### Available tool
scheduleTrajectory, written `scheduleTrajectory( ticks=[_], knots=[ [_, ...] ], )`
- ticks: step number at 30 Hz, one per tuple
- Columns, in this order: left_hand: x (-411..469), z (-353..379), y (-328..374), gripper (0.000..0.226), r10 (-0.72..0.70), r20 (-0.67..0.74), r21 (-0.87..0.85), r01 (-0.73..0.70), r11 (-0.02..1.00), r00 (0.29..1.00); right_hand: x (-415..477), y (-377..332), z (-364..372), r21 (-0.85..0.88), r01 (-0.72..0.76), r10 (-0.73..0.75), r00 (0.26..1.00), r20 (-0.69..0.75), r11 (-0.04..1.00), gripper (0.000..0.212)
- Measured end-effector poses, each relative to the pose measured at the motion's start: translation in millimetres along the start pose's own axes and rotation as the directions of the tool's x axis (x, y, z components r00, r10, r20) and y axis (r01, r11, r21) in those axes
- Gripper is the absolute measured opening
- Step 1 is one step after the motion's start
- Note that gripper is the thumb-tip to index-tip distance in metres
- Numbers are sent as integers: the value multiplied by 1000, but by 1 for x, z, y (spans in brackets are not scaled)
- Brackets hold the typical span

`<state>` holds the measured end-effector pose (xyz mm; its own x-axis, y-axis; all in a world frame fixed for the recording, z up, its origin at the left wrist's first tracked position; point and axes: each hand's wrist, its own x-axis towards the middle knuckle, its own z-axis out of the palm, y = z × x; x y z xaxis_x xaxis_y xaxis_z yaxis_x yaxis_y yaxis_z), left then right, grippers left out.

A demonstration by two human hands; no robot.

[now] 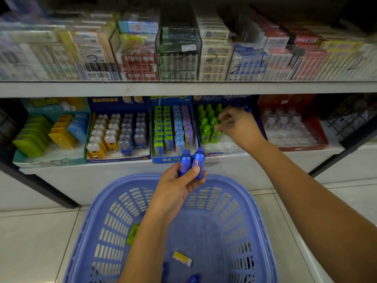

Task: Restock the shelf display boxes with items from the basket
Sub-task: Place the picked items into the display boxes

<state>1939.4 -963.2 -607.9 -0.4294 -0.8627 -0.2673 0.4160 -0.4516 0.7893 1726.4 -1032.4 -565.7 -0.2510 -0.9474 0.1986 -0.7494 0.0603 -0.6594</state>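
- Two small blue bottles [191, 163] stand upright side by side in the left hand [177, 188], whose fingers and thumb are curled round their lower halves. The hand holds them above the far rim of the basket and just in front of the shelf edge.
- Beyond and to the right of that hand, the right hand [236, 125] reaches into a display box [224, 147] on the lower shelf. Its fingers are loosely curled beside rows of green bottles [207, 123]. The hand is blurred, and there is a hint of blue under the fingers, so I cannot tell whether it pinches a bottle or is bare.
- Right of the green rows, under and behind the right hand, the box appears to have open space.
- Below both forearms sits a blue slotted basket [253, 201] on the tiled floor. Left in it are a green packet [133, 233], a yellow packet [182, 258] and a loose blue bottle [192, 279] at the near edge.
- Judged step: filling the blue side of this box, one bottle at a time.
- The next move likely calls for the right hand to take a bottle from the left and set it upright in an empty slot, without knocking the green rows.
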Motion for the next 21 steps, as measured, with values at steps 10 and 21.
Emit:
scheduleTrajectory(
  ticks=[10, 21],
  knots=[
    [-2, 12, -8, 14, 255, -124, 344, -199, 918, 959, -64, -51, -16, 345, -283, 118, 895, 430, 895, 22],
    [10, 37, -13, 15, 115, -19, 34, -114, 993, 993, -63, -35, -52, 443, -306, 73, 880, 468, 843, 22]
  ],
)
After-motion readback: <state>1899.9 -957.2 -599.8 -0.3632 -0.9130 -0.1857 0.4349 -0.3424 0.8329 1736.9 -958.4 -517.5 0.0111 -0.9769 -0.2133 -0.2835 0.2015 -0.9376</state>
